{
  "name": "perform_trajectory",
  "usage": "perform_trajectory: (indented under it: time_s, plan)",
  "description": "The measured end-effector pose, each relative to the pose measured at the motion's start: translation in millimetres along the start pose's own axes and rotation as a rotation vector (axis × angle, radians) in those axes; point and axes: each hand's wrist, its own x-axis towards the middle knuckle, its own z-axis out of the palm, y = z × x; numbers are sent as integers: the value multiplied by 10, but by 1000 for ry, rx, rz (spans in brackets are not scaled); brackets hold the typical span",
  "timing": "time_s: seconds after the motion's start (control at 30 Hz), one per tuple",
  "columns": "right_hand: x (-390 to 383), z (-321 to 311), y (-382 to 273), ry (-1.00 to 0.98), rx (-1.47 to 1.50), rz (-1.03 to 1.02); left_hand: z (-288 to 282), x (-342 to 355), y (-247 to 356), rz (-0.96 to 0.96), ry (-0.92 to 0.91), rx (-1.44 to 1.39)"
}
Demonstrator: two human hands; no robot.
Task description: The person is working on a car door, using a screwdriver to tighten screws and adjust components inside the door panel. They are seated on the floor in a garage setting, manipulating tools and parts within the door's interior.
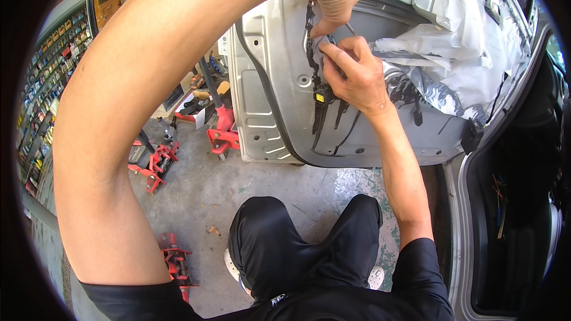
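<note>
A silver car door panel (262, 35), stripped of trim, fills the upper middle. My left hand (333, 6) reaches over from the left with fingers curled and thumb beside a black wiring strip (309, 18); what it grips is hidden. A thin metal rod (351, 28) shows just beside it. My right hand (354, 74) is closed against the door just below, fingertips at a dark part near the wiring; what they hold is unclear. A yellow label (320, 98) sits on a black piece under them. Crumpled translucent sheeting (452, 47) hangs on the door's right side.
Red floor jacks (223, 137) stand on the concrete floor at left, beside a shallow box of tools (193, 107). Shelves of small items (47, 95) line the far left. The car's dark doorway (505, 190) is at right. My knees (267, 232) are below the door.
</note>
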Motion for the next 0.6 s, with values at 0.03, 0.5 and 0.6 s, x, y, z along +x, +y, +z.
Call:
perform_trajectory:
  time_s: [0.03,0.5,0.6]
  plan:
    - [-4,5,-2,-1,-9,-8,17,15,-3,-9,9,-11]
    - [29,7,-27,40,-61,11,-55,-121,54,-34,30,18]
    - [24,13,-16,16,-41,2,-5,-34,29,-27,19,6]
